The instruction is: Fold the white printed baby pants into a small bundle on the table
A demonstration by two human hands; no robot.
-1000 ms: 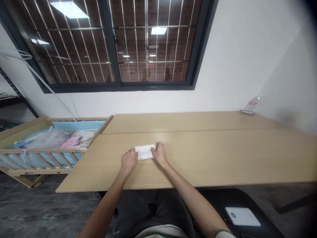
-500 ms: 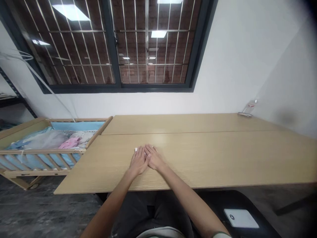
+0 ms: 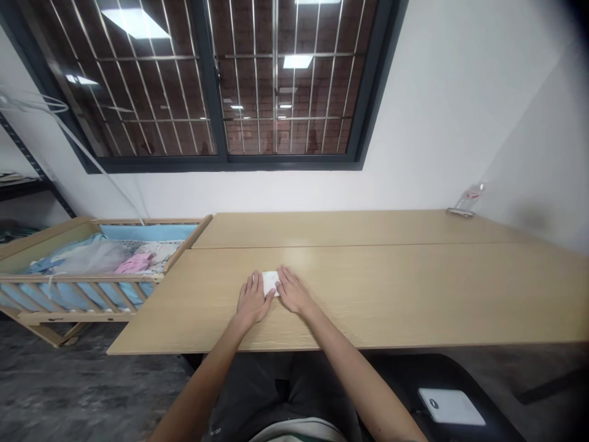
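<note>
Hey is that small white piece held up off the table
No, the small white piece lies on the table between the left hand and the right hand.

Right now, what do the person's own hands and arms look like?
The left hand and right hand are bare, with no gloves or watch visible. The left forearm and right forearm are uncovered; no sleeve shows clearly. A pale shirt with green trim and dark trousers also show.
</note>
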